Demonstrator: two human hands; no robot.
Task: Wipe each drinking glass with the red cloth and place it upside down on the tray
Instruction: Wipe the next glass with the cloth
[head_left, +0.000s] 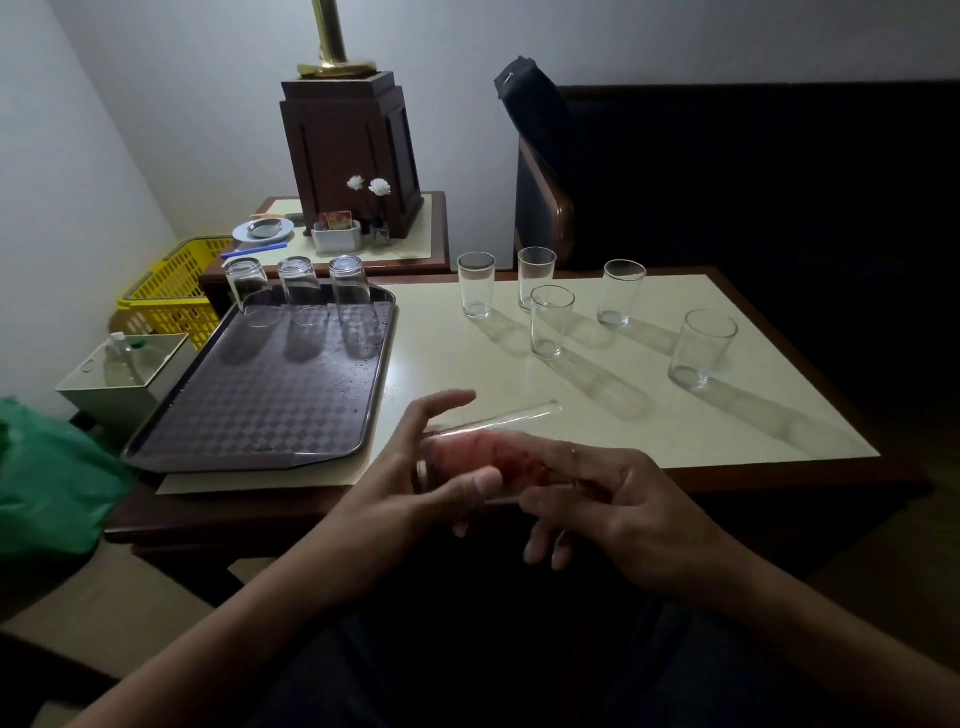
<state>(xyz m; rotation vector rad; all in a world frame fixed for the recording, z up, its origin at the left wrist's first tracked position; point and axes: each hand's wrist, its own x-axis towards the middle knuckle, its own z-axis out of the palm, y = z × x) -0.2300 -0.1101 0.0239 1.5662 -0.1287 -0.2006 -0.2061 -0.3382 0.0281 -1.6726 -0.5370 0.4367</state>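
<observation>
Fingers (441, 408) of the left hand (410, 488) grip a glass (514, 417) on its side at 6 o'clock. The right hand (628, 514) pinches the cloth (483, 452) inside it, so this looks like mid-wipe. Next, probably: withdraw the cloth and set the glass rim-down on the tray (260, 415) at 10 o'clock (inverted glasses (301, 296) line its far edge). Upright glasses (550, 322) wait at 1 o'clock on the cream table (727, 415); the room is dim.

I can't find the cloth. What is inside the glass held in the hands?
The red cloth fills the held glass, and a finger of the right hand reaches in with it. The thumb of the left hand covers how the cloth is held.
</observation>
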